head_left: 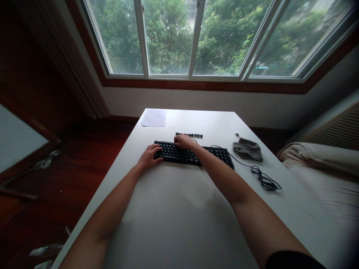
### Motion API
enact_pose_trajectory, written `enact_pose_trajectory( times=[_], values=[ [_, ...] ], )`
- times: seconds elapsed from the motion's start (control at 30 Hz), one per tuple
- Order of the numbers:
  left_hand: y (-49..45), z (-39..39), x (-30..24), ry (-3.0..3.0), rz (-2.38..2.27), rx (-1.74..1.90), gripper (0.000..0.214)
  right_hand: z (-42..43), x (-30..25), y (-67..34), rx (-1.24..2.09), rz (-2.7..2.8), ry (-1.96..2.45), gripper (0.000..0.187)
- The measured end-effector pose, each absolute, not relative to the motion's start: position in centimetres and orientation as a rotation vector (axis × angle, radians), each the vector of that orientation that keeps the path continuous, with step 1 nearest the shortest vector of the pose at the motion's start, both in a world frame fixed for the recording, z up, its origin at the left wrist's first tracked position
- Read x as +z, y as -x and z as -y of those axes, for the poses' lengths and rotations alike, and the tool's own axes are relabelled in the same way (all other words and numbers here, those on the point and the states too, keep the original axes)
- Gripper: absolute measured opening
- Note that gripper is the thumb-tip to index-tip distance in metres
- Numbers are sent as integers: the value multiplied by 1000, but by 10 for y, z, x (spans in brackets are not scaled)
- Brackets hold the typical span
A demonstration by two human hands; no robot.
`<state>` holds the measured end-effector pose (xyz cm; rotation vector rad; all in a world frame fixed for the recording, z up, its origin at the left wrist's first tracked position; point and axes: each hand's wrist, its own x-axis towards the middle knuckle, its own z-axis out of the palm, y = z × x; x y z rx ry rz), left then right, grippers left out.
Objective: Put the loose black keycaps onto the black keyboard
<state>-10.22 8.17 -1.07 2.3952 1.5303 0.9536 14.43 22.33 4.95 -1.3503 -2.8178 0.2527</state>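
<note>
A black keyboard lies across the middle of the white table. My left hand grips the keyboard's left end, fingers curled over the keys and thumb along the front edge. My right hand is closed over the keyboard's back row, near the middle. A thin wire loop shows at its right side; what the fingers hold is too small to name. A short row of loose black keycaps lies on the table just behind the keyboard.
A sheet of paper lies at the far left corner. A grey cloth and the keyboard's coiled cable sit right of the keyboard. A bed stands to the right, wooden floor to the left, and windows beyond.
</note>
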Motion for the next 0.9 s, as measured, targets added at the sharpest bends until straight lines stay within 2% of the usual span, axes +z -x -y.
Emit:
enact_pose_trajectory(
  times=[0.23,0.5,0.73,0.9],
  values=[
    [103,-83,-12,-2406,-1521,962,47,-228,45,-145,416,2670,1478,27],
    [102,-82,-12,-2408,-1537,953,47,-226,31,-127,492,2412,1766,57],
    [102,-82,-11,-2408,-1534,946,47,-218,20,-113,288,2502,1685,56],
    [102,-81,-9,-2383,-1532,942,47,-217,24,-114,283,2606,1654,52]
  ],
)
